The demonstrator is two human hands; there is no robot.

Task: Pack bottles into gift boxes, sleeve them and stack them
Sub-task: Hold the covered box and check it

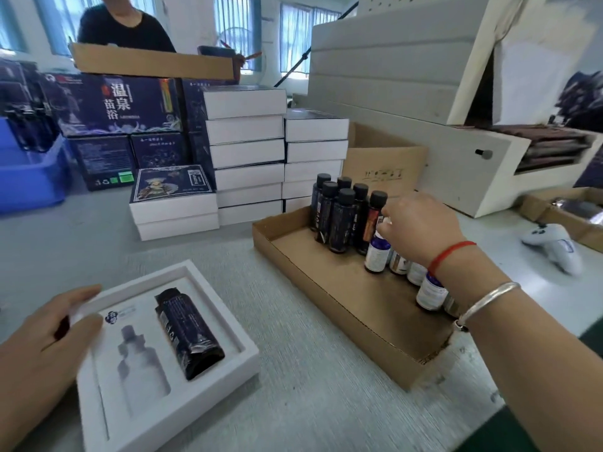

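A white gift box [228, 363] lies open in front of me, with a dark bottle [189, 334] lying in its right slot and the bottle-shaped slot beside it bare. My left hand [49, 337] rests on the box's left rim, thumb on the insert. My right hand [421, 230] reaches into the cardboard tray [313, 282], fingers curled round the top of a small blue-and-white bottle [378, 252]. Several tall dark bottles [342, 216] stand at the tray's far end. More small bottles [430, 291] line its right side.
Stacks of sleeved white boxes [248, 154] rise behind the tray, with dark blue cartons [117, 106] and a person further back. A white machine [424, 109] stands at right, a white game controller [554, 246] beside it, and a blue bin [29, 171] at far left.
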